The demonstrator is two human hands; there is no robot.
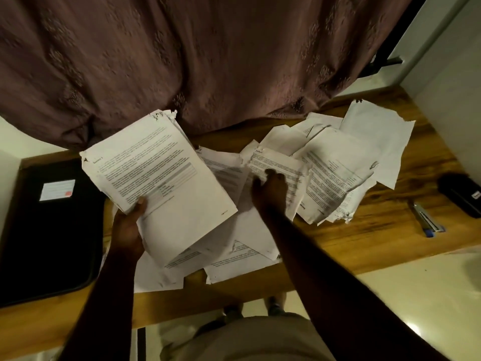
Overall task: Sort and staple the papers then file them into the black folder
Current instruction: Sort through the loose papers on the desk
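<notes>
The left hand (128, 225) holds a stack of papers (161, 175) up off the wooden table (364, 243), thumb on top. The right hand (270, 190) lies on the loose papers (335, 173) in the middle, fingers bent. It is too blurry to tell if it grips one. The black folder (49, 230) lies shut at the left. A black stapler (460, 195) sits far right, near a pen (426, 220).

You are wearing a pale beige garment (247, 340), showing at the near edge between your arms. Your left hand (127, 230) and right hand (270, 190) are going bare, and both forearms (325, 269) are showing uncovered. Your feet (231, 310) are appearing dim and blurred, footwear unclear.
</notes>
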